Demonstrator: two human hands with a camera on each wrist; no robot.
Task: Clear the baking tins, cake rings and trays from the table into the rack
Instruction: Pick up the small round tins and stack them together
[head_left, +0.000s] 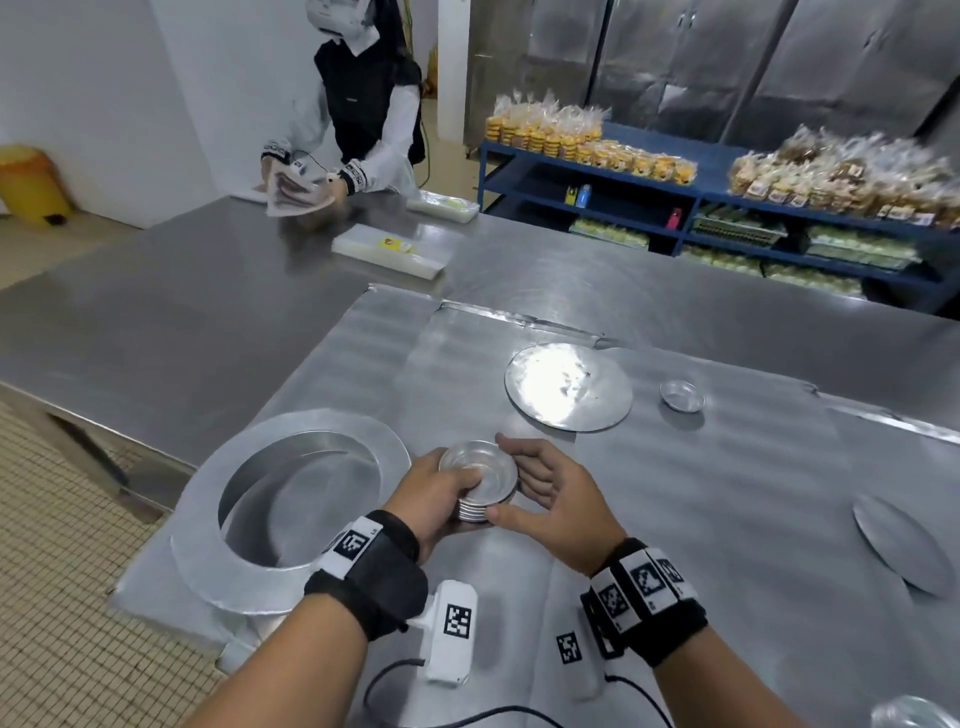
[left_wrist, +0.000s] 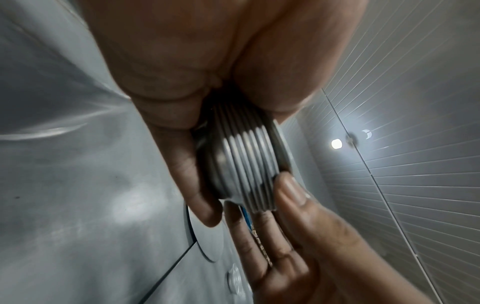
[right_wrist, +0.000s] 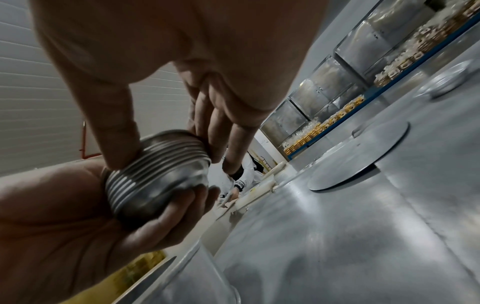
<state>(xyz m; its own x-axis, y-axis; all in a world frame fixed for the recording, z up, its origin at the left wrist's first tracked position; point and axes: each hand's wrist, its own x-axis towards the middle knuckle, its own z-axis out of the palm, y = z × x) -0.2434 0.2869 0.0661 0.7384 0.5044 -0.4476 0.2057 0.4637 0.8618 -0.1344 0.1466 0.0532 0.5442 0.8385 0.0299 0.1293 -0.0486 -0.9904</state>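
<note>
A stack of several small round metal tins (head_left: 480, 475) is lifted just above the steel table (head_left: 675, 519), between both hands. My left hand (head_left: 441, 491) grips the stack (left_wrist: 246, 170), thumb on the top tin's rim and fingers underneath. From the right, my right hand (head_left: 519, 483) pinches it, thumb on the near side and fingers along the far rim; the right wrist view shows the ribbed rims of the stack (right_wrist: 155, 174). One more small tin (head_left: 681, 396) sits alone on the table further back right. A flat round disc (head_left: 569, 387) lies beyond my hands.
A big round pan with a wide flat rim (head_left: 291, 499) sits at the table's left corner. Another disc (head_left: 901, 543) lies at the right edge. A person (head_left: 363, 119) works at the far side, near clear bag packs (head_left: 389, 252). Blue shelves (head_left: 727, 208) hold packaged goods.
</note>
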